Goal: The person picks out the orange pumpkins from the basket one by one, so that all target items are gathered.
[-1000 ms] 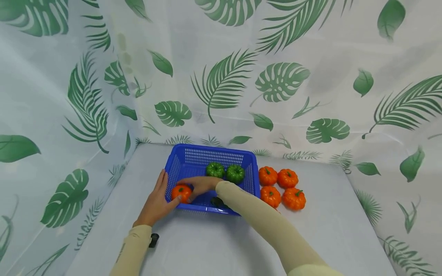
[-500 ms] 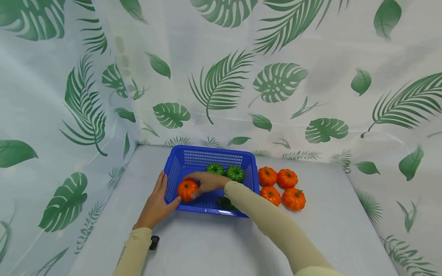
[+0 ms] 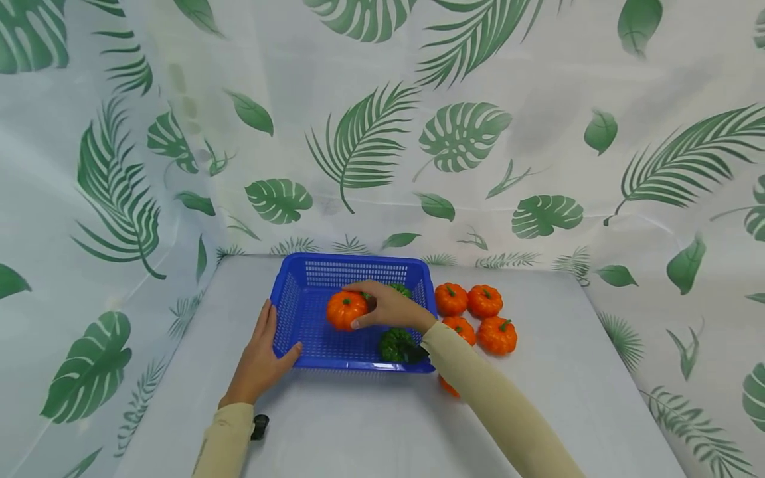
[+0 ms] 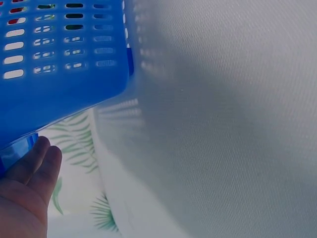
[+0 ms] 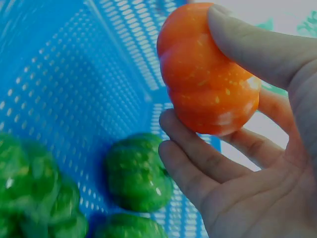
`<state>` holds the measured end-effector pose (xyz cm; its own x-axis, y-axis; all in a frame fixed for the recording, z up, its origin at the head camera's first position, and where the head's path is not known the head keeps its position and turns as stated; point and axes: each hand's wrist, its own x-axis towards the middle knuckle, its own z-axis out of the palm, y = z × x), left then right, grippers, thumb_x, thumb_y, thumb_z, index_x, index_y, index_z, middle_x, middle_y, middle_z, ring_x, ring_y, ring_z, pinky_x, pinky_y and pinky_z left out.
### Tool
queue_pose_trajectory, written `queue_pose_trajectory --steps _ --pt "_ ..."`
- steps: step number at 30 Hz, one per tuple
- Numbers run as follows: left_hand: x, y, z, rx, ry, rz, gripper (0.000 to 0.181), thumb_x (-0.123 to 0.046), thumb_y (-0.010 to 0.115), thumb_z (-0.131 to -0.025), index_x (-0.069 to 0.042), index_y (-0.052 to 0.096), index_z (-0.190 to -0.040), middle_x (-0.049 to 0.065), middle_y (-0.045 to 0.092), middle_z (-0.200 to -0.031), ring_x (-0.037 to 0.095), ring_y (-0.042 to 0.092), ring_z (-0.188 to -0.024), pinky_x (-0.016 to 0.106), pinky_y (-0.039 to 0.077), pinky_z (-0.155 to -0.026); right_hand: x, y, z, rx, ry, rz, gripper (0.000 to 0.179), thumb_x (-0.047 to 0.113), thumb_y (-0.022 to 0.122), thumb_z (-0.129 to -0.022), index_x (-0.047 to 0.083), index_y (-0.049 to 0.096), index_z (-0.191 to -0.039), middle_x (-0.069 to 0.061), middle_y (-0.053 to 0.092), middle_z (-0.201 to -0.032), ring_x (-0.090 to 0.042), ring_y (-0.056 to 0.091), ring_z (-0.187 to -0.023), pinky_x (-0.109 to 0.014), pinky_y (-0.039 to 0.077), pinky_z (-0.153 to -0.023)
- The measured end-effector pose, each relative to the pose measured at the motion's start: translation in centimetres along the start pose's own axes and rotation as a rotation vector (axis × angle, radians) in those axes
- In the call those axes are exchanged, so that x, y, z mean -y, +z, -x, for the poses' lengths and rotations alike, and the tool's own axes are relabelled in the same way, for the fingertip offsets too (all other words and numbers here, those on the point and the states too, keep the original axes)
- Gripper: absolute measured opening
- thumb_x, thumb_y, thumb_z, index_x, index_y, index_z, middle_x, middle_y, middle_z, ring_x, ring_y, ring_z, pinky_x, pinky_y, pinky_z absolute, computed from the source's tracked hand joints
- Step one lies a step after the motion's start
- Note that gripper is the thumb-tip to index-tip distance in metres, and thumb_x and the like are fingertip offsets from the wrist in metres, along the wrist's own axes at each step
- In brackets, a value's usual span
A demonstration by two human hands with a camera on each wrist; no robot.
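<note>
My right hand (image 3: 388, 307) grips an orange pumpkin (image 3: 346, 310) between thumb and fingers, held above the floor of the blue basket (image 3: 358, 366). In the right wrist view the thumb lies over this pumpkin (image 5: 208, 74) and fingertips support it from below. My left hand (image 3: 263, 352) rests at the basket's left front corner, fingers extended along the side and thumb near the front rim. The left wrist view shows two of its fingers (image 4: 42, 166) beside the basket wall (image 4: 64, 94). Green pumpkins (image 3: 394, 344) sit in the basket's right part, some partly hidden by my right hand.
Several orange pumpkins (image 3: 497, 335) stand on the white table (image 3: 358, 431) just right of the basket. One more (image 3: 448, 386) shows partly behind my right forearm. A leaf-patterned curtain (image 3: 370, 219) encloses the back and sides.
My right hand has lifted the orange pumpkin from the basket's left front corner and carried it right, toward the middle. My left hand stays at the corner. The head view has shifted slightly.
</note>
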<state>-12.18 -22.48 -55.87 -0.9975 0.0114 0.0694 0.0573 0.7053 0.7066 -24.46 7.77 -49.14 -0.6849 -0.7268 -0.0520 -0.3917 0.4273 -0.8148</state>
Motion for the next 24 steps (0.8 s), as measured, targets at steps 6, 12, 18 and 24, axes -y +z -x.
queue_pose_trajectory --steps 6,12,18,24 --pt "-0.3 -0.1 0.1 0.009 0.006 0.0 0.106 -0.043 0.072 -0.101 -0.002 0.004 -0.171 0.01 -0.005 -0.18 0.047 0.013 -0.16 0.068 0.024 -0.122 -0.1 -1.7 3.4 -0.116 0.021 -0.02 0.076 0.028 0.087 -0.092 0.014 0.053 -0.159 -0.007 0.055 -0.15 -0.025 0.061 -0.122 -0.042 0.056 -0.103" --pt "-0.6 -0.6 0.5 0.038 -0.005 -0.02 0.106 -0.044 0.07 -0.102 -0.002 0.0 -0.171 0.009 -0.008 -0.18 0.049 0.013 -0.16 0.07 0.023 -0.121 0.2 -2.7 6.3 -0.185 0.062 -0.02 0.078 0.034 0.087 -0.092 0.022 0.052 -0.161 -0.003 0.053 -0.151 -0.024 0.059 -0.12 -0.041 0.055 -0.102" --pt "-0.8 -0.8 0.2 0.067 0.001 -0.025 0.108 -0.045 0.069 -0.102 -0.002 -0.002 -0.17 0.007 -0.013 -0.179 0.05 0.012 -0.16 0.07 0.022 -0.122 0.3 -3.9 9.5 -0.266 0.083 -0.005 0.079 0.036 0.087 -0.091 0.019 0.052 -0.16 -0.004 0.055 -0.147 -0.027 0.056 -0.12 -0.046 0.051 -0.105" --pt "-0.7 -0.8 0.4 0.096 -0.002 -0.037 0.11 -0.048 0.069 -0.102 -0.002 -0.005 -0.17 0.006 -0.016 -0.179 0.052 0.012 -0.159 0.072 0.023 -0.12 -0.2 -4.6 12.8 -0.346 0.088 -0.009 0.078 0.033 0.088 -0.091 0.017 0.053 -0.159 -0.006 0.055 -0.151 -0.027 0.058 -0.123 -0.052 0.051 -0.107"
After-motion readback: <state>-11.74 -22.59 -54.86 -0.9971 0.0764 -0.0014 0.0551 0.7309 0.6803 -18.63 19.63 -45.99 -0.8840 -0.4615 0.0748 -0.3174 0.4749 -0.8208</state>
